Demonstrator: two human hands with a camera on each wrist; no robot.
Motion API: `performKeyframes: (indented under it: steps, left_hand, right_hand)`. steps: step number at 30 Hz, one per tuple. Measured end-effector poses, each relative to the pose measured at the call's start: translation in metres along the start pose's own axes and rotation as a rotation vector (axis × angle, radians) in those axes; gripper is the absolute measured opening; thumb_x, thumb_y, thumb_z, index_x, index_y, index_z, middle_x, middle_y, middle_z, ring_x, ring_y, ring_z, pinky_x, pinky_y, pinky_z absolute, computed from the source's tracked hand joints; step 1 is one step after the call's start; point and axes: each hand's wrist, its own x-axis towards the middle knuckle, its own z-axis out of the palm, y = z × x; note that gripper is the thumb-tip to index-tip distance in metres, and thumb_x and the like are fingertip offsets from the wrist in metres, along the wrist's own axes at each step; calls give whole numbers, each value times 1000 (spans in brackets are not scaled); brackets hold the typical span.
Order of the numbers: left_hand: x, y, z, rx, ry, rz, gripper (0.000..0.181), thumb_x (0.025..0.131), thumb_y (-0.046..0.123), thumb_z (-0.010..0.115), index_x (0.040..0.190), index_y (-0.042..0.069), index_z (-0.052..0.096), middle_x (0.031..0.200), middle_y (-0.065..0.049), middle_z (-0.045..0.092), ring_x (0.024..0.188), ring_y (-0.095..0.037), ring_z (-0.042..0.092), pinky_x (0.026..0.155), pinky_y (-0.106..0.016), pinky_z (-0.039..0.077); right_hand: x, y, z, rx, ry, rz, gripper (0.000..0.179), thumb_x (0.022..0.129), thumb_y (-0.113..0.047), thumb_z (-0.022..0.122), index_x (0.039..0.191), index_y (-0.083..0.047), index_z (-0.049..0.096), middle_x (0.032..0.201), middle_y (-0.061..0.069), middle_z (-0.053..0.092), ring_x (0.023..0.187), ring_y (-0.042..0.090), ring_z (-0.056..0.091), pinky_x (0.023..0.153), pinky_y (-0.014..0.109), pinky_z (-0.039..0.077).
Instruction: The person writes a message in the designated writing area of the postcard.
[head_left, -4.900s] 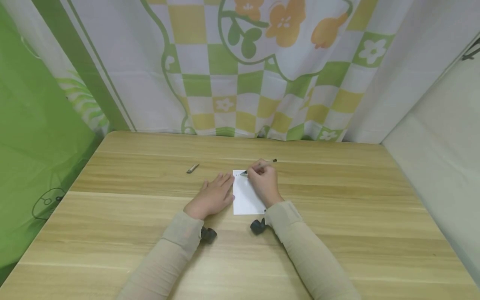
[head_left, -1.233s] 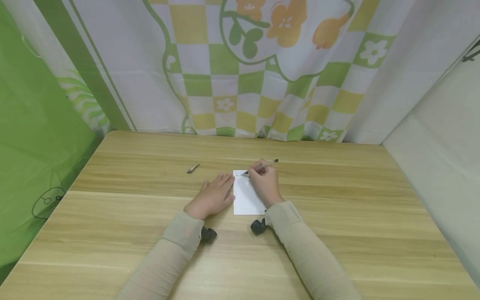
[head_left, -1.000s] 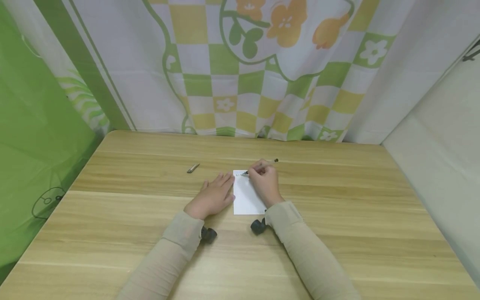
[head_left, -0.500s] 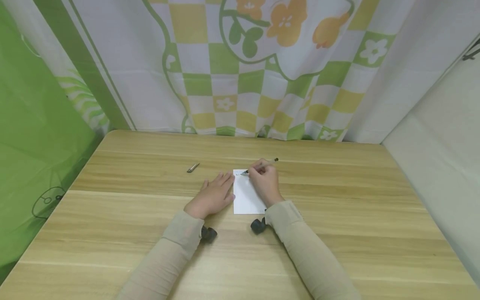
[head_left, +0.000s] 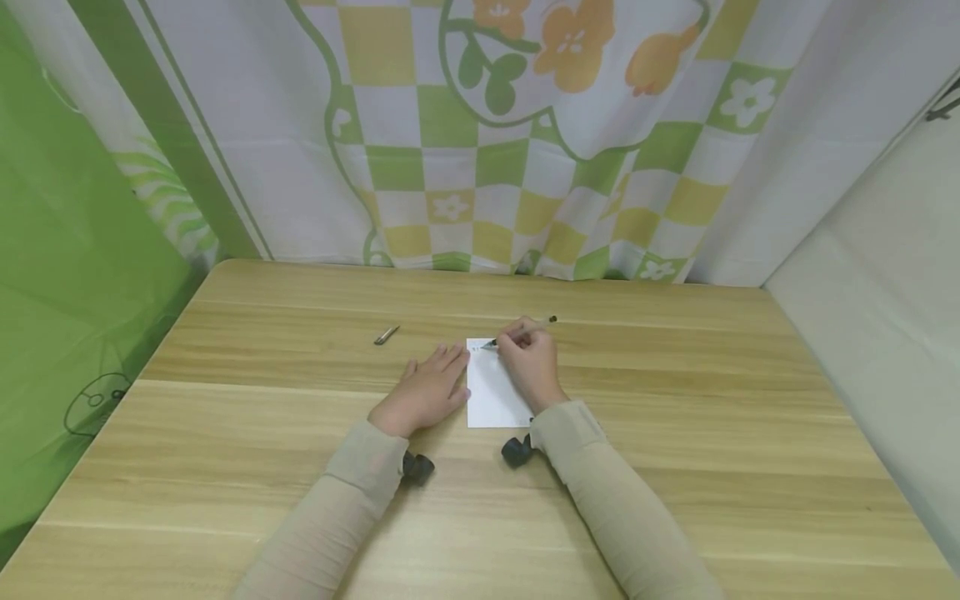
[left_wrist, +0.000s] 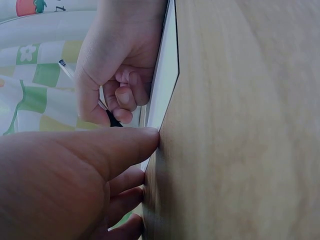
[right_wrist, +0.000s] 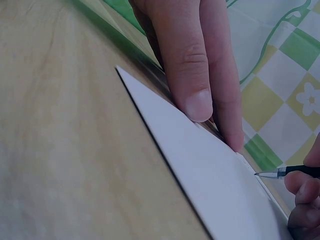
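Note:
A small white sheet of paper [head_left: 491,396] lies on the wooden table, with a few small dark marks near its top left. My right hand [head_left: 531,362] pinches a clear-barrelled pen [head_left: 542,323] with a dark grip, its tip right at the paper beside those marks. In the right wrist view the metal pen tip [right_wrist: 267,175] points down at the sheet's upper part. My left hand [head_left: 426,393] lies flat with fingers straight, thumb and fingertips along the paper's left edge. The left wrist view shows that thumb [left_wrist: 135,142] on the edge of the sheet.
A pen cap [head_left: 386,335] lies on the table [head_left: 262,350] up and left of my left hand. Dark wrist-camera mounts [head_left: 417,470] sit under both sleeves. A patterned curtain [head_left: 495,167] hangs behind the far table edge, with green cloth [head_left: 90,275] at the left.
Almost nothing differs. The pen stays at the same spot by the marks, and both hands hold their places; the whole view shifts very slightly.

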Motion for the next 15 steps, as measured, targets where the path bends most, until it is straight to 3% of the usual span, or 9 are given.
performKeyframes:
  steps: [15]
  left_hand:
    - [0, 2, -1, 15, 12, 7, 64, 107, 32, 50, 159, 2, 28, 168, -14, 18, 154, -35, 13, 118, -68, 11]
  right_hand:
    - [-1, 1, -1, 5, -16, -3, 9, 88, -10, 63, 86, -3, 68, 96, 7, 67, 79, 18, 65, 67, 21, 51]
